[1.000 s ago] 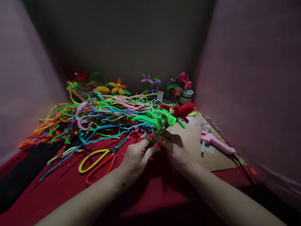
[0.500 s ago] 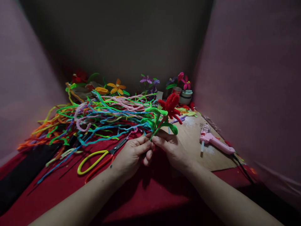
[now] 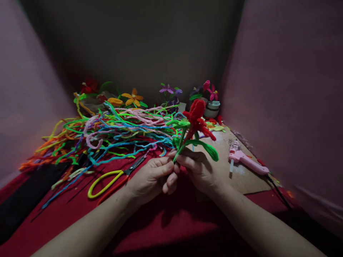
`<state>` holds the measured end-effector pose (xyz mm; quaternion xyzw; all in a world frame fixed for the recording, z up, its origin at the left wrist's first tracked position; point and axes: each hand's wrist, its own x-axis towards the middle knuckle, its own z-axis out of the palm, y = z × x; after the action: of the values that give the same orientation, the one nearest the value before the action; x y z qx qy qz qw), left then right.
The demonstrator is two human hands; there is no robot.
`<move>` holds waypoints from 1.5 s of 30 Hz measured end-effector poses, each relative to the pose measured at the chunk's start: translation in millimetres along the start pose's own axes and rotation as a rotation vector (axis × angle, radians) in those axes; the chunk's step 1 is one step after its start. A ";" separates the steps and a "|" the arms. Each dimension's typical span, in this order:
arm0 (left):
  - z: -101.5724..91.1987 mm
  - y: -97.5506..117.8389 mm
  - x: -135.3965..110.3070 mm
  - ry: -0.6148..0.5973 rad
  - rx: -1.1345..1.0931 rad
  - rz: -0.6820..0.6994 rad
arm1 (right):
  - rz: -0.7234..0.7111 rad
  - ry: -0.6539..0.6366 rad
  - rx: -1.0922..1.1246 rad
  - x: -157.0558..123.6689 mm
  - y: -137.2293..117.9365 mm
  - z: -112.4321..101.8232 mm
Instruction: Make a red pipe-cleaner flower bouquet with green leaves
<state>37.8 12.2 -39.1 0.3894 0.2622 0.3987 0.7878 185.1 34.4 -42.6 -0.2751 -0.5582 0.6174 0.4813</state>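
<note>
A pipe-cleaner flower with red petals, green leaves and a green stem stands tilted a little to the right above the table. My left hand pinches the lower end of its stem between thumb and fingers. Close beside it, my right hand is closed around the same stem just under the leaves. The bottom of the stem is hidden by my fingers. Scissors with one yellow and one orange-red handle lie left of my left hand, partly behind my forearm.
A heap of colourful pipe cleaners covers the table's left and middle. At right a pink glue gun with a cord rests on a brown board. Finished flowers and a lidded jar line the back. Pink cloth hangs at both sides.
The flower has turned in my fingers, so its red petals stand higher and a long green leaf now points right. Both hands stay on the stem, nearly in place.
</note>
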 end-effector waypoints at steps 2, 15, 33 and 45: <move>-0.9 -0.1 0.8 0.032 0.044 0.009 | 0.029 -0.004 0.077 -0.2 -0.3 1.6; 2.8 2.3 -1.0 0.141 0.354 0.096 | 0.094 -0.071 0.179 -0.4 0.8 2.9; 16.9 3.4 -2.4 0.357 0.765 0.155 | 0.081 -0.031 0.028 0.2 4.7 1.2; 18.8 0.4 -3.2 0.403 0.825 0.192 | -0.012 0.036 -0.130 0.0 1.0 -0.9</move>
<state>49.5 2.0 -28.0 0.6075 0.5094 0.3997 0.4600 185.6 34.9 -43.8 -0.3134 -0.5899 0.5718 0.4763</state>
